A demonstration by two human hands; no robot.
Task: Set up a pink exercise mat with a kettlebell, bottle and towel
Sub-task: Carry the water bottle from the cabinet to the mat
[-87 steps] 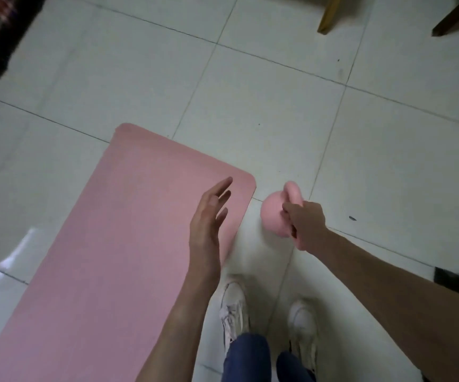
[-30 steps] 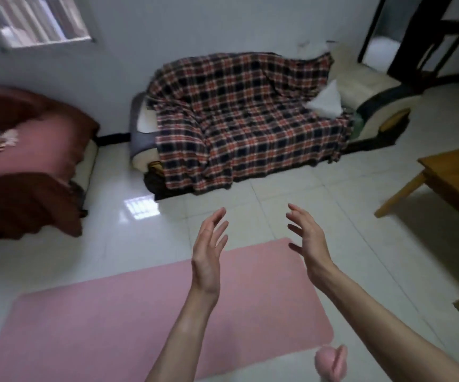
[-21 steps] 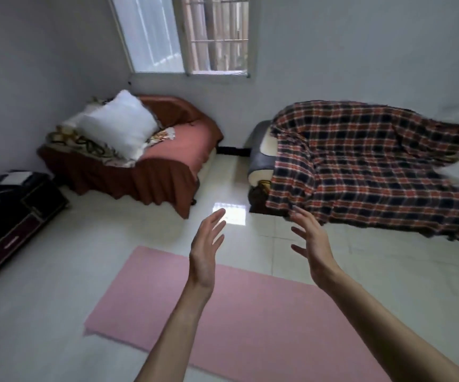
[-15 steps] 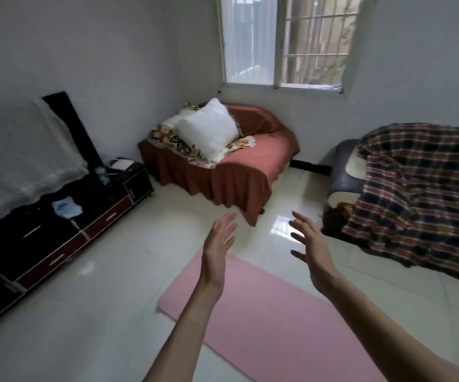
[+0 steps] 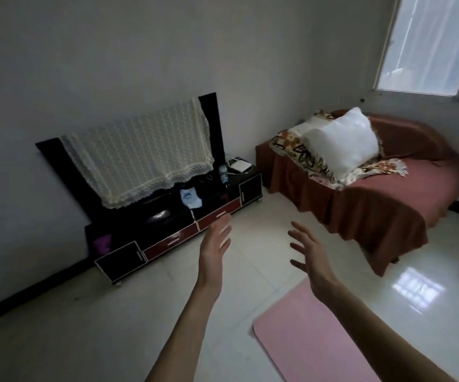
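Floor [image 5: 129, 321]: pale glossy tiles filling the lower frame, window glare at the right.
Pink mat [image 5: 313, 337]: flat on the floor, lower right, one rounded end in view.
TV cabinet [image 5: 173, 238]: low, black with red drawers, on the floor at centre left against the wall.
Sofa [image 5: 382, 205]: right of frame, draped in a rust cover, standing on the floor.
Cabinet top: pale blue cloth [image 5: 191, 198], small bottle [image 5: 223, 173], white box [image 5: 240, 165].

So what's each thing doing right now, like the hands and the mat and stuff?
Left hand: open, raised, holding nothing.
Right hand: open, fingers spread, holding nothing.
Pink exercise mat: flat on the tiled floor, unrolled.
Black TV: draped with a cream lace cloth.
Low black cabinet: doors and drawers shut.
White pillow: leaning on the red-covered sofa.
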